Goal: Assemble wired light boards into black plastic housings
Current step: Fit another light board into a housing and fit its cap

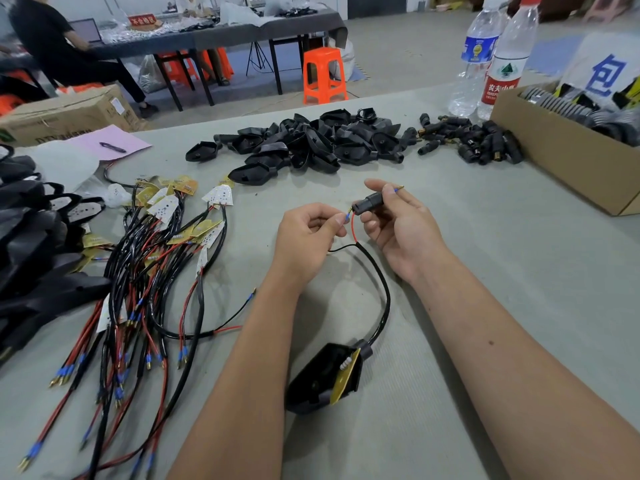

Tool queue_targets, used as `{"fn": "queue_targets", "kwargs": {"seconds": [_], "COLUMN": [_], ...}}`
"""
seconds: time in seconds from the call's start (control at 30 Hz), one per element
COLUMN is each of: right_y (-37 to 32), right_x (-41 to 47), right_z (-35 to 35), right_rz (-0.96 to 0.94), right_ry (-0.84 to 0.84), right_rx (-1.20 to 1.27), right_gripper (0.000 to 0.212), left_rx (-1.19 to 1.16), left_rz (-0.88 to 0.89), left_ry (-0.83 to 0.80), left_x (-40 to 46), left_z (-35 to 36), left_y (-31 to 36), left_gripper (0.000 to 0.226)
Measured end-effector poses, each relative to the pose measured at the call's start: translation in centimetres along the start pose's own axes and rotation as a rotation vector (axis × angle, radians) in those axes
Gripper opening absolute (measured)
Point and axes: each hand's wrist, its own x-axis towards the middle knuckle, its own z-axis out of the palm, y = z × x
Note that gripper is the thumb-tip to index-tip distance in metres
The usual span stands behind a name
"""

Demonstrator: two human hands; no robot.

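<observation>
A black housing [317,379] lies near me on the table with a yellow light board [346,377] tilted in its mouth. Its black cable [379,282] loops up to my hands and splits into a red and a black wire. My left hand [308,233] pinches the blue-tipped end of the red wire. My right hand [398,220] grips a small black sleeve [367,203], with another blue-tipped pin sticking out past its fingers. A pile of empty black housings [304,143] lies beyond.
Wired light boards [162,244] lie tangled at left, beside stacked black parts [31,244]. Small black sleeves [471,140] sit at the right back, next to a cardboard box [561,150] and two water bottles [498,57]. A pink sheet with a pen [112,147] lies at the far left.
</observation>
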Motion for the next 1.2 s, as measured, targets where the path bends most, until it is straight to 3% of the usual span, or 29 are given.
{"fn": "queue_targets", "kwargs": {"seconds": [0.4,0.53,0.73,1.0,1.1,1.2], "right_y": [0.2,0.4,0.5,0.3,0.2,0.2], "right_x": [-0.2,-0.2,-0.3,-0.2,0.0,0.0], "right_z": [0.4,0.6,0.5,0.4,0.2,0.2], "right_rz": [-0.048,-0.075,-0.076,-0.111,-0.124,-0.106], "right_ry": [-0.031,-0.022,-0.048,0.071,0.118,0.101], "right_rx": [-0.120,-0.170,-0.198,-0.093,-0.020,0.005], "right_gripper": [0.027,0.026,0.025,0.026,0.026,0.025], "left_rx": [0.114,0.076,0.013,-0.162,-0.181,-0.166], "left_rz": [0.041,0.050,-0.009,-0.116,-0.110,-0.094], "left_ry": [0.029,0.091,0.227,0.182,0.166,0.164], "left_x": [-0.3,-0.4,-0.4,-0.4,-0.5,-0.5], "left_z": [0.2,0.3,1.4,1.5,1.2,1.1], "left_y": [0.3,0.5,0.6,0.9,0.8,0.9], "left_gripper": [0.015,0.005,0.013,0.012,0.003,0.009]}}
